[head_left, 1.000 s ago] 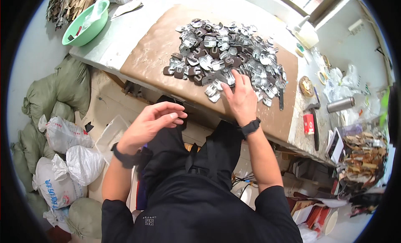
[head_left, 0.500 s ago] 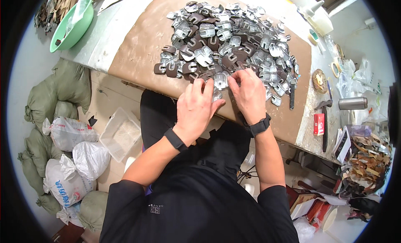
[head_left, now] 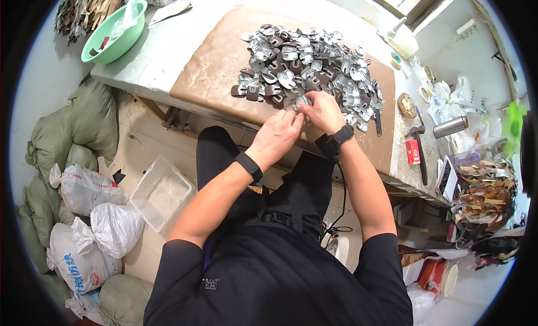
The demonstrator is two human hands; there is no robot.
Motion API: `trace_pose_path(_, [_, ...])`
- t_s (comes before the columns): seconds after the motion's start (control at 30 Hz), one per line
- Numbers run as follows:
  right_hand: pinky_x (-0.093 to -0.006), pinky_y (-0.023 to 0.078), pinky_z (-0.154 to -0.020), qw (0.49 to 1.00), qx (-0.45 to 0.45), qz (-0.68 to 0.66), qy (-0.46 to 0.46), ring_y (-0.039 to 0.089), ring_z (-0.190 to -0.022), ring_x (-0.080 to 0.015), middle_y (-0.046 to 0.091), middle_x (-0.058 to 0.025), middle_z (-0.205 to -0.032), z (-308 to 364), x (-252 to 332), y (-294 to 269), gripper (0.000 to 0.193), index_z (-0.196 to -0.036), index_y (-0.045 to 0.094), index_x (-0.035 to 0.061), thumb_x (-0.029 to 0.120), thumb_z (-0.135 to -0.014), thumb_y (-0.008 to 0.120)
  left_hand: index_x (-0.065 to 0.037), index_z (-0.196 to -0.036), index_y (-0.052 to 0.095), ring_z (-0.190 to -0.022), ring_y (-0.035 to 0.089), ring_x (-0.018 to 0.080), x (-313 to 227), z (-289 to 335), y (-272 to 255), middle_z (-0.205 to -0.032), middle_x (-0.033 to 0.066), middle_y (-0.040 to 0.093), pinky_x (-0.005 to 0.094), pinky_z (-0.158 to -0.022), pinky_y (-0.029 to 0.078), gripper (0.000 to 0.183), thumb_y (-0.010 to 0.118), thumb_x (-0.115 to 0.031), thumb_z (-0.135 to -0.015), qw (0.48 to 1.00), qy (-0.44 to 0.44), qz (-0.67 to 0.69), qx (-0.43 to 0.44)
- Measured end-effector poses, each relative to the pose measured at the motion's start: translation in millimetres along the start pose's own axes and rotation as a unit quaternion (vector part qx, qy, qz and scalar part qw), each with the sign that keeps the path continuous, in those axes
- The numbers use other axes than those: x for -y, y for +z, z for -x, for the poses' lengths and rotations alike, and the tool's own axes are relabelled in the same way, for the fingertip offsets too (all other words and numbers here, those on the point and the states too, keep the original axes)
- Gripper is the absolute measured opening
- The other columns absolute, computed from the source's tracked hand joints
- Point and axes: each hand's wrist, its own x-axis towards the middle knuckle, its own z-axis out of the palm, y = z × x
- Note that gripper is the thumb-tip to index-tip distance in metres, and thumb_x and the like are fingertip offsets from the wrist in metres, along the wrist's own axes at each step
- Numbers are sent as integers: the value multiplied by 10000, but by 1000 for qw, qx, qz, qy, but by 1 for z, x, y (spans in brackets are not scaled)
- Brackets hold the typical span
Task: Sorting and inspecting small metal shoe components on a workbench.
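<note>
A heap of small curved, slotted plastic pieces (head_left: 314, 65), some clear and some dark brown, lies on a brown mat (head_left: 210, 74). At the heap's near edge, my right hand (head_left: 325, 114) has its thumb and fingers closed on a clear plastic piece (head_left: 303, 99). My left hand (head_left: 277, 136) meets it from the left over the mat's front edge. Its fingers are pressed together close to my right thumb, and whatever lies between them is hidden. Each wrist wears a black band.
Along the table's right side are a hammer (head_left: 421, 155), a small red box (head_left: 412, 151), a metal cylinder (head_left: 450, 127) and tape rolls. A green basin (head_left: 116, 34) sits at the far left. Sacks (head_left: 89, 121) and a white plastic basket (head_left: 162, 192) stand on the floor at left.
My hands have come together at the heap's near edge; earlier they were apart, with clear pieces between them. My left fingers have closed inward. The whole view has shifted.
</note>
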Motion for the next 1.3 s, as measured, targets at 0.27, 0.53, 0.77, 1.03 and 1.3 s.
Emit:
trace_pose_path(0.27, [-425,508,-883,1000,20,-1,6,641,-992,-383,675,-224,-1040,9,10,0,392,-1121,676,-5,179,-782,746,-4,-1227,535,-889,630,191,23,3,-17,-1013,84,634,333,-805,524,336,584,-99,-909,969,-79,233,23])
trace_pose_path(0.53, [-466,504,-822,992,-102,-35,-62,639,-931,-393,675,-216,-975,7,-1,14,303,-1091,653,22,156,-823,695,-14,-1134,535,-933,576,238,58,-21,-56,-1020,152,582,371,-872,506,191,456,-61,-966,277,-202,939,-41])
trace_pose_path(0.77, [-464,509,-830,997,-25,-7,-73,636,-920,-378,637,-193,-957,11,-9,18,221,-1054,659,50,140,-853,641,-24,-924,508,-686,403,135,39,-34,-68,-790,32,411,259,-603,387,260,472,-271,-996,273,-283,919,-2])
trace_pose_path(1.03, [-464,513,-807,987,-101,-101,-67,630,-909,-385,622,-208,-873,9,-17,29,151,-904,705,22,100,-807,620,-9,-901,604,-521,352,68,21,-53,-15,-711,-1,474,218,-411,258,319,402,-246,-971,584,-429,686,70])
trace_pose_path(1.3, [-234,537,-542,774,-14,-610,172,582,-603,-58,647,-8,-795,20,-39,-38,303,-1190,620,-23,143,-939,657,44,-1205,552,-711,487,110,3,-70,-9,-829,30,543,229,-565,379,327,379,-142,-999,498,-323,804,34])
